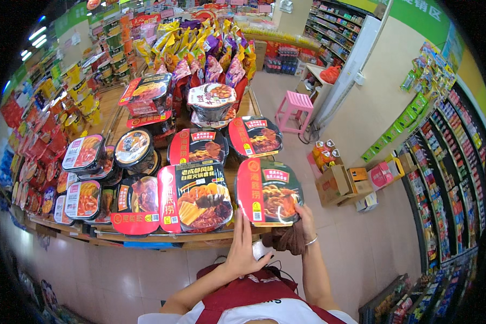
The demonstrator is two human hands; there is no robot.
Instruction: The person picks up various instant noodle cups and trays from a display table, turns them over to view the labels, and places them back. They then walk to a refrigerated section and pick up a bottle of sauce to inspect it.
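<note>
A red-and-black packaged self-heating hot pot box (269, 192) lies at the front right corner of the display. My right hand (305, 222) is at its lower right corner, fingers against the edge, with a bunched brown cloth (289, 239) held in the same hand. Along the lower left side of that box rests my left hand (243, 245), its fingers straight and thumb apart, holding nothing. Left of it sits a larger hot pot box (196, 198) with a red end. Two similar boxes (198, 146) (255, 137) are behind.
Stacked instant-food tubs (84, 154) and a round bowl (134, 148) fill the left of the wooden display (249, 103). Snack bags (214, 48) stand behind. On the right are a pink stool (295, 107), cardboard cartons (334, 186) on the floor and tall stocked shelves (445, 194).
</note>
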